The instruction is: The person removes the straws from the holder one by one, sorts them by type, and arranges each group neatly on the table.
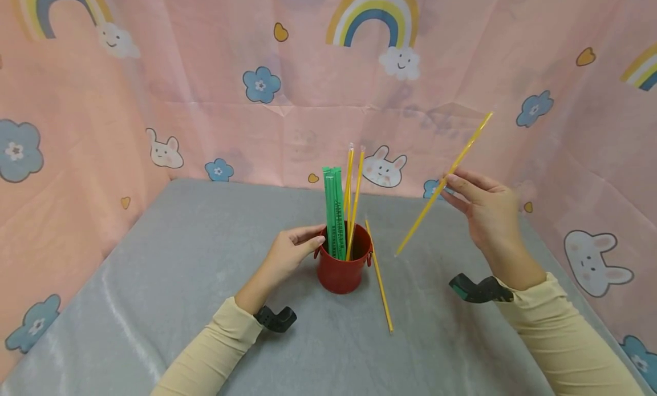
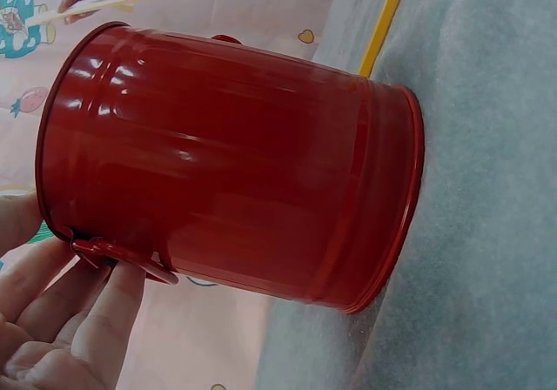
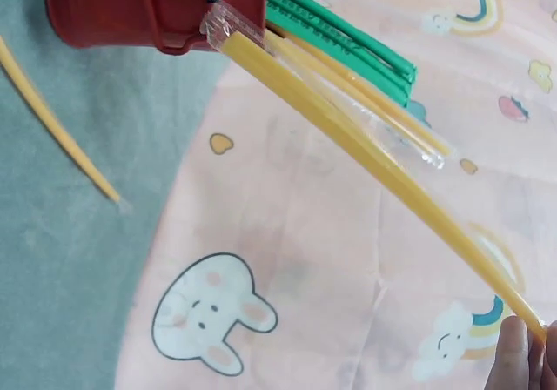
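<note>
A small red metal bucket point(image 1: 340, 277) stands upright on the table. My left hand point(image 1: 287, 254) grips its rim on the left, with the thumb at the rim and the fingers by a small side handle point(image 2: 126, 258). In the bucket stand several green paper-wrapped sticks point(image 1: 333, 210) and a few yellow straws point(image 1: 358, 185) in clear film. To the right, my right hand point(image 1: 490, 216) pinches another film-wrapped yellow straw point(image 1: 421, 222) around its middle, tilted in the air. Its lower end points down toward the bucket.
One more yellow straw point(image 1: 382, 287) lies on the grey table cloth point(image 1: 205, 225), just right of the bucket. A pink printed curtain point(image 1: 215, 71) encloses the table at the back and both sides. Black wrist cameras point(image 1: 274, 319) sit at both sleeves.
</note>
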A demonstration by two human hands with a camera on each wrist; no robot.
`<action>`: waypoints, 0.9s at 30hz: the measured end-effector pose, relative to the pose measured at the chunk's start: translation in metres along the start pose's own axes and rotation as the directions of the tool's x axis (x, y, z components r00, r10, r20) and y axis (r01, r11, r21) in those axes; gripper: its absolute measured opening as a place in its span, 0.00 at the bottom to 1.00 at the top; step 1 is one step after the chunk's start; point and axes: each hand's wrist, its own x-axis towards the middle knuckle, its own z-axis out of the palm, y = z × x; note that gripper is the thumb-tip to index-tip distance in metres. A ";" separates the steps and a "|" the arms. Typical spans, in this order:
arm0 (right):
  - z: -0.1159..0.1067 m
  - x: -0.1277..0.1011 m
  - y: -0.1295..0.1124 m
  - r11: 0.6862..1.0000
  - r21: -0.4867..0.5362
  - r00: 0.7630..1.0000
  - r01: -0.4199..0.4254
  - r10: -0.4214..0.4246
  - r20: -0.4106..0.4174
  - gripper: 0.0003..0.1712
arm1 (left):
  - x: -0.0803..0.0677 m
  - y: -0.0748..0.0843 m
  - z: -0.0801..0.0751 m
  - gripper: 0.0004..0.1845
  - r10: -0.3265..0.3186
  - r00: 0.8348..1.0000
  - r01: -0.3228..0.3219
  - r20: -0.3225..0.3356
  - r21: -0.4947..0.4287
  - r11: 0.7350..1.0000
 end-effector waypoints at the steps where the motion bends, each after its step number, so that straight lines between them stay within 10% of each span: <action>1: -0.001 0.001 0.000 1.000 -0.008 1.000 -0.010 0.010 -0.001 0.07 | 0.000 0.000 0.000 0.22 0.000 1.000 0.000 0.001 0.000 1.000; 27: -0.024 0.015 0.035 0.885 -0.347 0.938 -0.310 0.345 0.043 0.11 | 0.000 0.000 0.000 0.22 0.002 1.000 -0.002 0.004 -0.007 1.000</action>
